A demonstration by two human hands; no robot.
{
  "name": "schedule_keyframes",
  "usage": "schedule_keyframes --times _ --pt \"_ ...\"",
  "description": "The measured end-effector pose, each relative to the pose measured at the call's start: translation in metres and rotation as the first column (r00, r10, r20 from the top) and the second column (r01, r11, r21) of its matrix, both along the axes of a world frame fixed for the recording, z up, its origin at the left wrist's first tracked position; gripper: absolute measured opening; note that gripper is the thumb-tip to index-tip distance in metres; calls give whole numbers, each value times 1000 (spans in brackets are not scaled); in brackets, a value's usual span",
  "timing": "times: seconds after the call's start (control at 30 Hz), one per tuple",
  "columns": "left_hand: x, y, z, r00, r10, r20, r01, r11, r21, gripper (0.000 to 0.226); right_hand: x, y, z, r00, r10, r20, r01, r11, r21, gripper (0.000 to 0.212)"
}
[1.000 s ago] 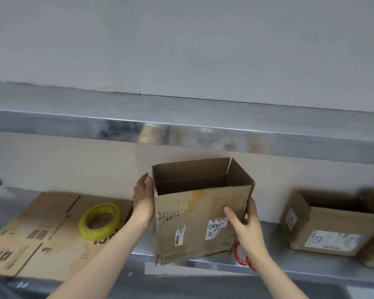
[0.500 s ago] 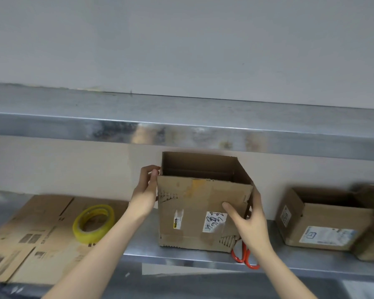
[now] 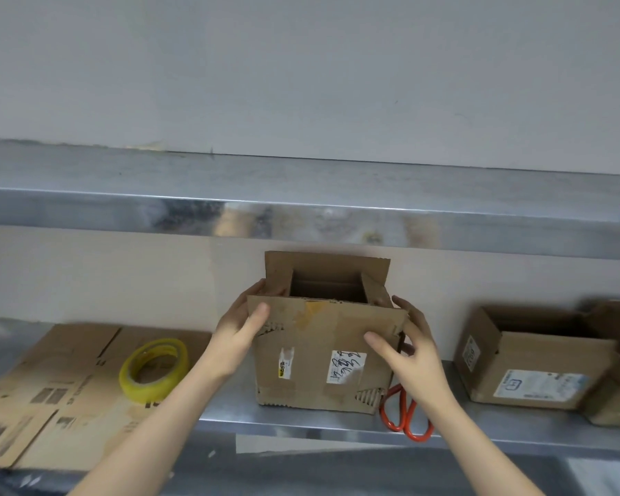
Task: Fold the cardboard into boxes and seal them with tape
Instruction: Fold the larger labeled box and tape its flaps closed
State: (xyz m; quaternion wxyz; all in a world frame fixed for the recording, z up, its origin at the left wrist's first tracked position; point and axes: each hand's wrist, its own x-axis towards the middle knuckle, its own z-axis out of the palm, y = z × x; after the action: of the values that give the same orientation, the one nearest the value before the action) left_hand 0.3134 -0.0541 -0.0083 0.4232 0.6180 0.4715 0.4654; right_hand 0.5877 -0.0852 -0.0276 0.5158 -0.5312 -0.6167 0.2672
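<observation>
**While the top stands open, this box can slip or tear**

Because my two hands do different jobs, I watch both. My left hand point(image 3: 237, 327) pinches the top left corner of the box point(image 3: 323, 356), thumb on the front face and fingers curled round behind it. My right hand point(image 3: 414, 356) grips nothing. It lies spread against the right corner, thumb flat on the front.

The box stands upright on the steel shelf point(image 3: 301, 426), close to its front edge. The back flap is raised and the two side flaps are turned inward.

I see three risks:

- **Sliding:** if I press the flaps down with a forward lean, the box could slide off that smooth edge.
- **Tearing:** the corners are worn, with bare corrugation showing, so a hard fold may rip them rather than crease them.
- **Scissors:** the red-handled scissors point(image 3: 405, 415) lie just beside the right bottom corner, and a nudge from the box or my wrist could knock them off.

The tape roll point(image 3: 154, 366) sits well apart to my left, on the flat cardboard point(image 3: 51, 381). Reaching for it means letting go with one hand, and I judge the flaps may spring up then.
</observation>
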Motion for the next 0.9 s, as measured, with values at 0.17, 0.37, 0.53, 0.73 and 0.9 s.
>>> schedule_keyframes --times 0.17,0.37,0.53,0.73,0.9 --pt "0 -8 5 999 30 -27 -30 999 11 97 2 0 -3 999 10 40 -9 1000 -11 39" --pt "2 -7 4 998 42 -47 -40 998 47 55 2 -1 4 998 25 65 -21 998 -56 35" --pt "3 -1 2 994 96 -52 -93 994 60 49 0 5 10 999 -42 4 42 997 -64 37" --pt "5 2 -1 987 159 -3 -159 987 34 54 0 11 16 993 -121 -11 121 992 -38 29" --pt "7 8 2 990 139 -15 -138 989 52 78 2 14 20 994 -112 1 112 993 -31 49"
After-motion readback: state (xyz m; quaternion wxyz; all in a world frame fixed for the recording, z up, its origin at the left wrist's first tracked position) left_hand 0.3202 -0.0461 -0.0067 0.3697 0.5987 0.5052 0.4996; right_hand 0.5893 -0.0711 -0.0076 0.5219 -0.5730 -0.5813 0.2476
